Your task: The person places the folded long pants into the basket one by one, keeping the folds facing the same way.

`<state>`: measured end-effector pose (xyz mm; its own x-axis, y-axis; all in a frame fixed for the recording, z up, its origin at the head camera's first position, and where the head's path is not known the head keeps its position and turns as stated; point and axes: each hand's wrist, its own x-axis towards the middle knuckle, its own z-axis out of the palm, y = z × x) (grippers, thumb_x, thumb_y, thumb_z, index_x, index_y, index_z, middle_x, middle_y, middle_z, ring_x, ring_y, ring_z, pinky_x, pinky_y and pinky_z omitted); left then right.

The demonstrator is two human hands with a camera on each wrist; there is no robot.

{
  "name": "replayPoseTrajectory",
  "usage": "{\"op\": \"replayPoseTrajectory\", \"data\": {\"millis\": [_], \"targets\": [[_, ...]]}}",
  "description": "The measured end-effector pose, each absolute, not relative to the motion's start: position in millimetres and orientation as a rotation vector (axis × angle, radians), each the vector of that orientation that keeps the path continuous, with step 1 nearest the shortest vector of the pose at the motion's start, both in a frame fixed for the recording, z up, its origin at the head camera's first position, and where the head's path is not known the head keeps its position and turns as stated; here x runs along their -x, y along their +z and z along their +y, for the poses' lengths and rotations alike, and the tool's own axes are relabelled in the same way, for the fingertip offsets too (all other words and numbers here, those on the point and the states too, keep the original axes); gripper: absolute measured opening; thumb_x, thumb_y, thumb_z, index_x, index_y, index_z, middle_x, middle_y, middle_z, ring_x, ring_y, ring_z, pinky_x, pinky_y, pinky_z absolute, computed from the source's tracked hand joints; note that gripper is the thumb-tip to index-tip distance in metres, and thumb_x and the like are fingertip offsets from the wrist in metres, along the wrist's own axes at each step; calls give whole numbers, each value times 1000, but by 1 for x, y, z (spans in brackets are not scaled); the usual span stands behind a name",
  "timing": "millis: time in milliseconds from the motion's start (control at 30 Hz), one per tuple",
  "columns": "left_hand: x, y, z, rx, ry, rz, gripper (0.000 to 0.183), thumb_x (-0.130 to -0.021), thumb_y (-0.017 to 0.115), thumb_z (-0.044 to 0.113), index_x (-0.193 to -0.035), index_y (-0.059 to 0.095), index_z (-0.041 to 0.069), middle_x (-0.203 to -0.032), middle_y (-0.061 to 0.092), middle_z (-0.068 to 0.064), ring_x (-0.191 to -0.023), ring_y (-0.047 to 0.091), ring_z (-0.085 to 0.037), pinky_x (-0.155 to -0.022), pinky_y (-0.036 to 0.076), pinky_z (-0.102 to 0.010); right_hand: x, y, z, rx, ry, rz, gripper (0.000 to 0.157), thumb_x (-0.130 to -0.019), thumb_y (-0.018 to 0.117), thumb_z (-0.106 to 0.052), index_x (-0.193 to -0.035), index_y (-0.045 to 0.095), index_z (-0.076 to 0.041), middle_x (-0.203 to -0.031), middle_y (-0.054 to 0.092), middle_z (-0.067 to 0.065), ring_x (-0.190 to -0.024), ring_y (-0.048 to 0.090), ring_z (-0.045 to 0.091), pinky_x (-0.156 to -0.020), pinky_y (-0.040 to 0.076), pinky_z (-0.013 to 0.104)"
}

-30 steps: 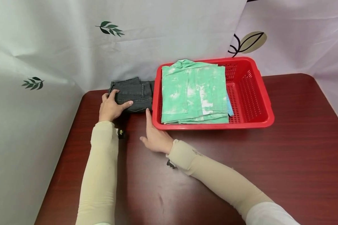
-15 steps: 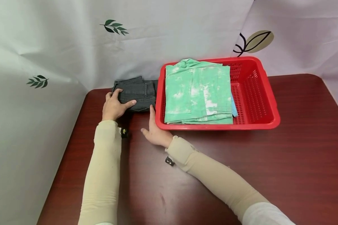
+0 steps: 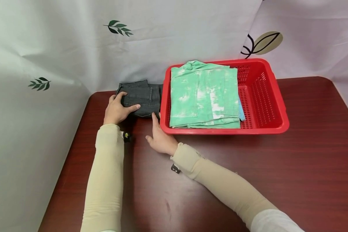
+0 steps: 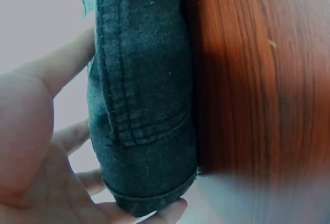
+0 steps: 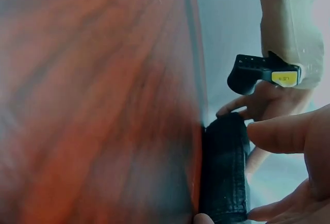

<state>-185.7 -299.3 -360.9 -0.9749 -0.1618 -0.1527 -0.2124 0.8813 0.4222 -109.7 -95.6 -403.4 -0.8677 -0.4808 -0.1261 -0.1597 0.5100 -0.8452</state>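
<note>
Folded dark grey jeans (image 3: 142, 96) lie at the table's back left, against the basket's left side. My left hand (image 3: 116, 109) holds their left end, thumb across the front part. In the left wrist view its fingertips (image 4: 172, 211) curl round the end of the folded denim (image 4: 147, 79). My right hand (image 3: 161, 137) reaches in below the basket's front left corner, fingers extended, the index fingertip at the jeans' front right corner. Its thumb (image 5: 278, 133) stands apart from the jeans (image 5: 224, 167) in the right wrist view.
A red perforated basket (image 3: 261, 130) stands at the back of the table (image 3: 220, 161). Inside are folded green-and-white tie-dye clothing (image 3: 203, 96) and a bit of blue cloth (image 3: 241, 110). White curtain (image 3: 75, 42) hangs behind and along the left side.
The whole view has shifted slightly, moving the scene to the right. Both hands stay at the jeans, the right one moving only slightly at their front corner.
</note>
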Motion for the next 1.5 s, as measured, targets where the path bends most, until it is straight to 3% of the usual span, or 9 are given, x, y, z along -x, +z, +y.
{"op": "replayPoseTrajectory", "data": {"millis": [133, 267, 400, 733, 1133, 1367, 1500], "targets": [[184, -361, -302, 247, 671, 2926, 87, -89, 67, 60, -155, 35, 14, -161, 18, -27, -138, 33, -52, -110, 30, -65, 104, -403, -95, 539, -1247, 2435, 86, -98, 65, -19, -161, 9, -4, -167, 3, 19, -154, 3, 26, -120, 25, 35], [182, -362, -305, 226, 691, 2913, 84, -92, 59, 64, -155, 35, 14, -162, 16, -26, -139, 31, -53, -110, 29, -66, 98, -400, -93, 591, -1185, 2403, 85, -98, 65, -19, -161, 10, -5, -166, 7, 20, -151, 21, 28, -116, 33, 36], [183, -361, -306, 197, 685, 2910, 79, -94, 56, 62, -154, 38, 13, -162, 16, -25, -138, 32, -54, -110, 29, -66, 93, -396, -92, 647, -1129, 2381, 85, -98, 65, -21, -162, 10, -6, -165, 11, 21, -147, 30, 28, -114, 35, 37], [185, -357, -305, 153, 660, 2853, 77, -94, 64, 52, -153, 36, 11, -161, 14, -29, -137, 21, -55, -107, 28, -68, 81, -393, -95, 734, -1052, 2399, 84, -96, 68, -21, -160, 17, -5, -161, 20, 22, -147, 29, 32, -115, 35, 37], [189, -349, -317, -20, 580, 2724, 75, -98, 63, 43, -154, 27, 9, -161, 6, -29, -136, 17, -56, -108, 25, -68, 63, -391, -107, 867, -1052, 2339, 82, -95, 68, -20, -159, 20, -3, -157, 26, 22, -143, 36, 31, -113, 35, 29], [188, -346, -319, -59, 570, 2710, 75, -98, 63, 44, -154, 27, 10, -162, 6, -28, -140, 14, -56, -110, 23, -68, 60, -388, -103, 890, -1048, 2324, 82, -96, 67, -22, -159, 18, -5, -157, 30, 19, -145, 32, 28, -116, 30, 31], [186, -346, -320, -66, 605, 2749, 72, -97, 65, 40, -152, 31, 9, -163, 8, -26, -142, 14, -55, -111, 22, -67, 58, -385, -94, 868, -1116, 2375, 82, -95, 69, -23, -159, 20, -7, -157, 28, 17, -145, 28, 29, -115, 34, 36]]}}
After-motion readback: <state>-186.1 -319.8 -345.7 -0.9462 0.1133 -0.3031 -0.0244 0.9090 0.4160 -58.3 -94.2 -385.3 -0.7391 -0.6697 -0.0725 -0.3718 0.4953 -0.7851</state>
